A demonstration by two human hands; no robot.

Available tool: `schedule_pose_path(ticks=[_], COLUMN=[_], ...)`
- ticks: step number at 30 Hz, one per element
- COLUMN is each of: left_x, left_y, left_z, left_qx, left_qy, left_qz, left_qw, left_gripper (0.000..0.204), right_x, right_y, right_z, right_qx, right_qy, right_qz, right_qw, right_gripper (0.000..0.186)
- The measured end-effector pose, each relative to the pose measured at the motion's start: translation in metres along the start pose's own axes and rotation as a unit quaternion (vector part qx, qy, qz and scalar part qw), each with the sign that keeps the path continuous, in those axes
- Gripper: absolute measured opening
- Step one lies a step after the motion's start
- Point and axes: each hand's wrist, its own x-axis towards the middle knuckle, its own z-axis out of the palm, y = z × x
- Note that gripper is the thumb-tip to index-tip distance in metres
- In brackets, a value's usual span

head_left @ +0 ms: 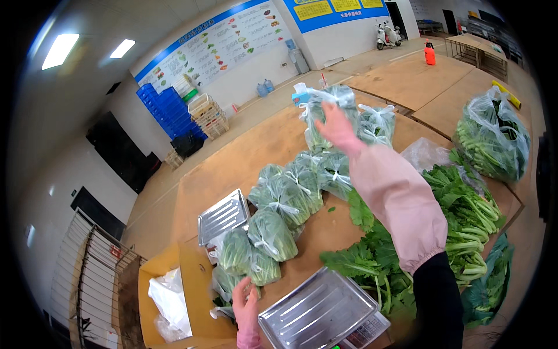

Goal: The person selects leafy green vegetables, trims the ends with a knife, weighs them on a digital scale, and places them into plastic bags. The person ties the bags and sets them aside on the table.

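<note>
Blue crates (168,111) stand past a brown table (218,168). Near the table's far edge, the right hand (338,128) is at a bag of greens (314,134), thumb and fingers apart. The left hand (246,308), fingers spread, is between more bags (273,234) and a shiny tray (317,311) by the near edge.

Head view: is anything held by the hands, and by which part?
Cannot be told: right hand overlaps a tied bag, left hand is beside bagged greens; no clear grip shows.

White walls (349,37), ceiling lights (60,51), seemingly concrete floor (152,214).
</note>
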Motion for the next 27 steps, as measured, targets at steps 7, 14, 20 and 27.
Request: schedule_pose_path(ticks=[7,14,20,27], left_x=[-0.139,-0.204,-0.232,-0.245], left_y=[-0.091,-0.127,-0.151,-0.185], left_z=[-0.095,-0.152,-0.218,-0.33], left_qx=[0.034,0.044,0.012,-0.049], left_qy=[0.106,0.189,0.235,0.242], left_qz=[-0.135,-0.132,-0.137,-0.151], left_qw=[0.985,0.972,0.962,0.957], left_gripper=[0.024,0.025,0.026,0.026], right_x=[-0.223,-0.266,-0.299,-0.366], right_y=[-0.068,-0.184,-0.349,-0.528], right_z=[-0.018,-0.046,0.006,0.208], right_qx=[0.124,0.202,0.276,0.224], right_qy=[-0.344,-0.413,-0.441,-0.53], right_qz=[-0.132,-0.224,-0.322,-0.255], right_qw=[0.921,0.859,0.791,0.778], right_gripper=[0.033,0.031,0.026,0.03])
